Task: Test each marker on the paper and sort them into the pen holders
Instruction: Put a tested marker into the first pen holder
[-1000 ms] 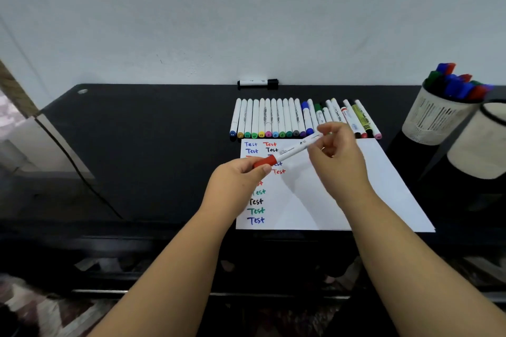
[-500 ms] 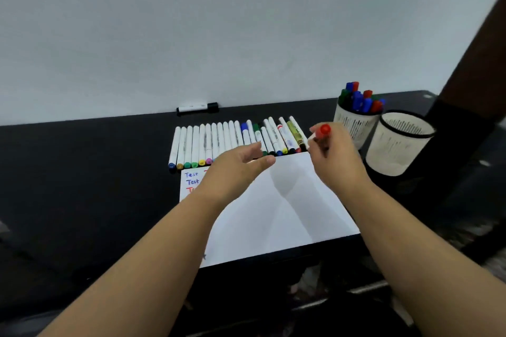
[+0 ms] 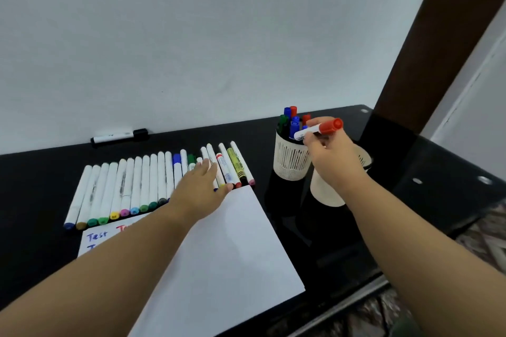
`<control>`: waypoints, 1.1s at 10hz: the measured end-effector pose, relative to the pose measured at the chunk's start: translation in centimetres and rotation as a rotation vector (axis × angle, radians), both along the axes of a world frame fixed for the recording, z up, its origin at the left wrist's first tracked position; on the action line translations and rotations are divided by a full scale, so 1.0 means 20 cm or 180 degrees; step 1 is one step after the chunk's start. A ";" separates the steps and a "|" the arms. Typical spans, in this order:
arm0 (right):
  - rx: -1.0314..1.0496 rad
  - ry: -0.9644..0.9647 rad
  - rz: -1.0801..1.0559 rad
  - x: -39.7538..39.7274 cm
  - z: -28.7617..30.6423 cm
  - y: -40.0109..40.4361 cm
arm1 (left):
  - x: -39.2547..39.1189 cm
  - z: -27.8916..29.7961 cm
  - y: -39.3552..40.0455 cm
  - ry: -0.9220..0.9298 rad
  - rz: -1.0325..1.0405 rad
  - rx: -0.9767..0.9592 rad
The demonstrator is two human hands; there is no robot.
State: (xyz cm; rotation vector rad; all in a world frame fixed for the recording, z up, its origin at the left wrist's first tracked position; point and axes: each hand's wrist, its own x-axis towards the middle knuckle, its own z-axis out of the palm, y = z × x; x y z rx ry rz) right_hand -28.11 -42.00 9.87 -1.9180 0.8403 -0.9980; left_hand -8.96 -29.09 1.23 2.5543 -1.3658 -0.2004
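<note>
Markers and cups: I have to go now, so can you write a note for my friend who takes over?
Right hand grips the white red-capped marker over the slotted cream pen holder, which holds capped markers. Left hand, open, rests on the row of white markers on the black table. The second cream holder stands beside the first; its inside is hidden.
Done: several "Test" words on the white paper.
Left: drop the red one in, then test and sort the row, plus the black-capped marker by the wall.

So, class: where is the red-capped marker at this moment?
In the head view it is at the right, gripped in the right hand: the red-capped marker is held above the slotted pen holder that already has markers in it.
</note>
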 end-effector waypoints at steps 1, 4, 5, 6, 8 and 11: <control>-0.0123 0.0152 0.0010 0.02 -0.01 -0.04 | 0.04 -0.06 0.00 -0.0203 -0.0019 0.0188; -0.0299 0.1110 -0.0276 0.10 0.04 -0.10 | 0.04 -0.13 0.01 -0.0515 0.0003 0.0137; -0.0327 0.1305 -0.0335 0.14 0.06 -0.13 | 0.05 -0.13 0.02 -0.0533 0.0016 0.0112; -0.0381 0.1588 -0.0404 0.17 0.06 -0.15 | 0.05 -0.14 0.01 -0.0533 0.0019 0.0083; -0.0403 0.1658 -0.0450 0.20 0.09 -0.14 | 0.05 -0.15 0.01 -0.0542 0.0008 0.0082; -0.0975 0.2007 -0.0267 0.16 0.12 -0.14 | 0.06 -0.16 0.01 -0.0580 -0.0013 0.0077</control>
